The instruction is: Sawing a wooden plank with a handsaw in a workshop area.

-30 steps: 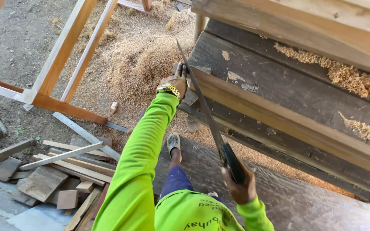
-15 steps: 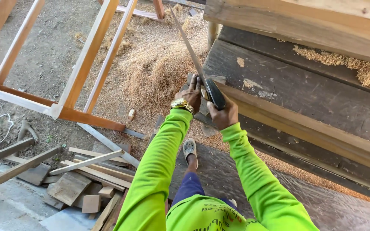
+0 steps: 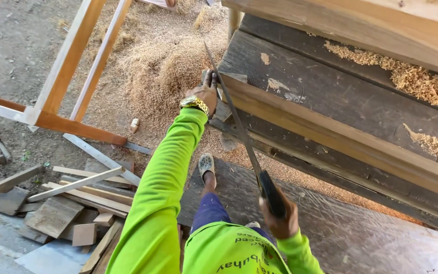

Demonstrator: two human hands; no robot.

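Both hands are busy and well apart. At lower centre of the frame the right hand (image 3: 281, 219) is clamped around the dark handle of a handsaw (image 3: 239, 127), whose long thin blade runs up and to the left toward the centre top. Up there the left hand (image 3: 206, 94), with a gold wristwatch (image 3: 194, 103) on its wrist, is stretched out on a bright green sleeve and presses on the end of a wooden plank (image 3: 340, 137), fingers closed over the edge just beside the blade. The plank runs from the centre down toward the right edge, lying against darker boards of a rough bench (image 3: 330, 91) that fills the upper right; curls of wood shavings (image 3: 416, 81) lie on it. Below the left arm, a foot in a grey sandal (image 3: 206, 165) rests on a broad dark board. A heap of sawdust (image 3: 163, 66) spreads over the ground at upper centre. At upper left stands a pale wooden frame (image 3: 72, 56), and at lower left lies a pile of offcuts (image 3: 67, 203).
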